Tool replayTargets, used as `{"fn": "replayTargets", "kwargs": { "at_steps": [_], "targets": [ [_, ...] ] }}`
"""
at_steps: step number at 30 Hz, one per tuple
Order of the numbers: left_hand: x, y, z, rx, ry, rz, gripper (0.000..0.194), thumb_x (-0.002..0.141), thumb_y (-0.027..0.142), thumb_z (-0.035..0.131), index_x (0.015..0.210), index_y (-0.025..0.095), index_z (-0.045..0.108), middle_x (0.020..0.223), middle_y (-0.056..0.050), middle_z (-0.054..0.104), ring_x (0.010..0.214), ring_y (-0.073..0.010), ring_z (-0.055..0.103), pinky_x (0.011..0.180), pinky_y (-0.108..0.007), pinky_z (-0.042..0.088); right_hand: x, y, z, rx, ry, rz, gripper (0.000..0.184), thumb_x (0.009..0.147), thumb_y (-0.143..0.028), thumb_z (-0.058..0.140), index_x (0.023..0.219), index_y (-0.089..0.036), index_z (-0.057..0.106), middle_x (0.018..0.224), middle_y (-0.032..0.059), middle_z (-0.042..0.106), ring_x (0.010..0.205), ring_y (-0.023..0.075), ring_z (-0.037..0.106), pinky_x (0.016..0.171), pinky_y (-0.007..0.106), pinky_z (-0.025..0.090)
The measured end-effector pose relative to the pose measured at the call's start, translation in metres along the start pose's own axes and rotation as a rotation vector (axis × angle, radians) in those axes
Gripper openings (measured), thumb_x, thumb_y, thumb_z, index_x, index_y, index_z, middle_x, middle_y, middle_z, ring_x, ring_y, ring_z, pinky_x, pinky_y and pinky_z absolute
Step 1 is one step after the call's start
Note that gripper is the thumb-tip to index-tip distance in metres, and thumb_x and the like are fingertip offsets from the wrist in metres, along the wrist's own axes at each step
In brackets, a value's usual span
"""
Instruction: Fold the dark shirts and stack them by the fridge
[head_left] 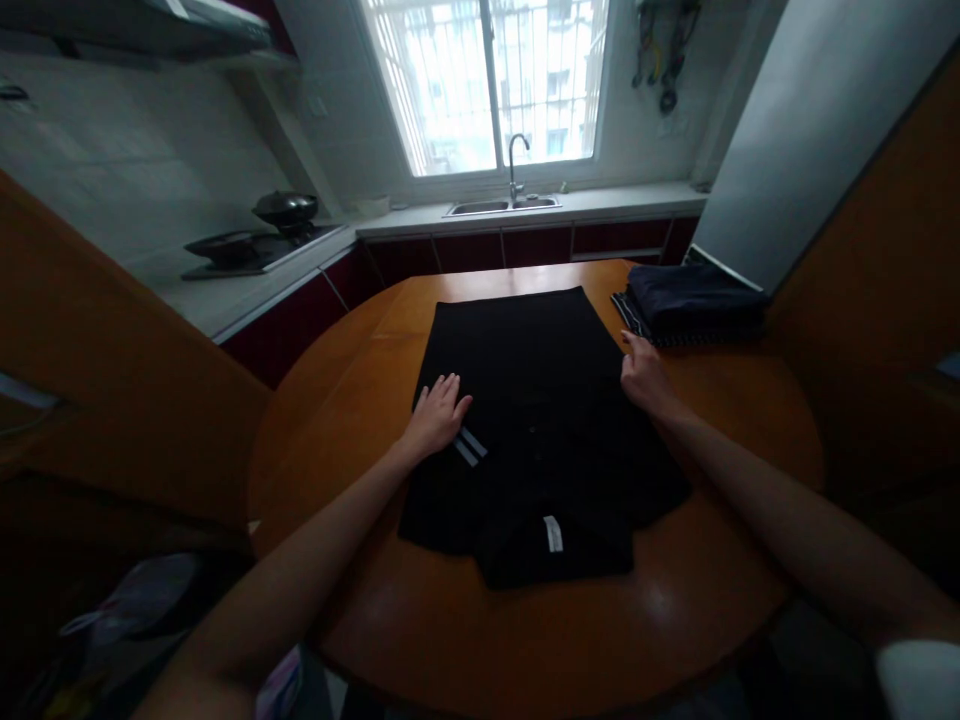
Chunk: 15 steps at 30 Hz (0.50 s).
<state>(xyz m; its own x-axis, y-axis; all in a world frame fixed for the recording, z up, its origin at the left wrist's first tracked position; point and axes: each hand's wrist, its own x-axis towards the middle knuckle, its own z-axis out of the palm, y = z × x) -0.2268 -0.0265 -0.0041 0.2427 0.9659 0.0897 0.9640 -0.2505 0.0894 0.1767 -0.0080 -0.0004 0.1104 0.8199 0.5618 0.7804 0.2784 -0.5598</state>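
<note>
A black short-sleeved shirt (525, 370) lies spread flat on the table, its collar towards me and its hem at the far side. A white label shows inside the neck, and two pale stripes (470, 447) mark the chest on the left. My left hand (439, 415) rests flat on the shirt's left side, just beyond these stripes, fingers spread. At the shirt's right edge, my right hand (645, 376) has its fingers curled in on the cloth, partly hidden from view. Beyond that hand sits a stack of folded dark clothes (694, 300).
The wooden table (322, 400) has a rounded edge. Behind it runs a counter with a sink (480, 208) and tap (513, 165) under a bright window. A stove with a wok (285, 207) is at the left. A tall pale appliance (810, 130) stands at the right.
</note>
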Motion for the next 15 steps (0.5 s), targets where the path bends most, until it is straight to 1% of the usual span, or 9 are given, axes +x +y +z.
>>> {"fn": "replayTargets", "kwargs": {
  "at_steps": [3,6,8,10,11,13,15],
  "targets": [
    [0.004,-0.005,0.002,-0.024,0.031,0.001,0.064,0.105,0.046,0.019,0.157,0.011,0.034,0.163,-0.013,0.032,0.153,-0.0281,0.023,0.123,-0.052,0.021,0.007,0.007,-0.007,0.035,0.047,0.023,0.054,0.088,-0.017,0.037,0.137,-0.008,0.058,0.134,0.0192,0.063,0.127,0.0286,0.057,0.112,0.047,0.043],
    [0.006,-0.007,0.004,-0.041,0.076,-0.008,0.062,0.105,0.042,0.021,0.155,0.010,0.036,0.162,-0.014,0.034,0.152,-0.0285,0.026,0.122,-0.053,0.023,0.015,0.013,-0.017,0.113,0.115,0.055,0.050,0.089,-0.017,0.035,0.130,-0.009,0.063,0.124,0.0172,0.069,0.117,0.0261,0.064,0.107,0.045,0.047],
    [0.007,-0.007,0.004,-0.039,0.082,-0.012,0.061,0.104,0.040,0.022,0.154,0.008,0.038,0.161,-0.014,0.035,0.152,-0.0290,0.027,0.122,-0.053,0.024,0.016,0.011,-0.021,0.118,0.119,0.062,0.049,0.091,-0.018,0.034,0.127,-0.009,0.065,0.122,0.0168,0.071,0.115,0.0255,0.065,0.106,0.044,0.048],
    [0.006,-0.006,0.005,-0.022,0.070,-0.009,0.062,0.103,0.039,0.023,0.153,0.006,0.039,0.161,-0.015,0.037,0.152,-0.0298,0.028,0.122,-0.054,0.024,0.011,0.004,-0.018,0.072,0.044,0.034,0.050,0.093,-0.021,0.033,0.129,-0.009,0.065,0.128,0.0173,0.068,0.121,0.0252,0.062,0.110,0.043,0.045],
    [0.006,-0.006,0.005,-0.010,0.064,-0.005,0.062,0.103,0.040,0.023,0.153,0.006,0.039,0.160,-0.015,0.037,0.152,-0.0301,0.028,0.122,-0.054,0.024,0.007,-0.001,-0.015,0.033,-0.023,0.014,0.051,0.094,-0.024,0.033,0.133,-0.009,0.062,0.134,0.0178,0.065,0.127,0.0253,0.059,0.113,0.042,0.042],
    [0.005,-0.005,0.005,0.016,0.059,0.002,0.062,0.104,0.041,0.022,0.153,0.007,0.039,0.160,-0.015,0.037,0.151,-0.0305,0.028,0.122,-0.054,0.024,-0.003,-0.012,-0.004,-0.074,-0.209,-0.013,0.055,0.098,-0.031,0.034,0.144,-0.008,0.053,0.148,0.0187,0.053,0.140,0.0265,0.047,0.118,0.044,0.034],
    [0.005,-0.005,0.005,0.039,0.059,0.006,0.063,0.104,0.042,0.022,0.153,0.008,0.039,0.161,-0.015,0.037,0.151,-0.0306,0.029,0.122,-0.054,0.025,-0.014,-0.021,0.007,-0.205,-0.410,-0.014,0.063,0.100,-0.042,0.036,0.152,-0.009,0.042,0.159,0.0187,0.039,0.150,0.0291,0.031,0.123,0.049,0.023]
  ]
}}
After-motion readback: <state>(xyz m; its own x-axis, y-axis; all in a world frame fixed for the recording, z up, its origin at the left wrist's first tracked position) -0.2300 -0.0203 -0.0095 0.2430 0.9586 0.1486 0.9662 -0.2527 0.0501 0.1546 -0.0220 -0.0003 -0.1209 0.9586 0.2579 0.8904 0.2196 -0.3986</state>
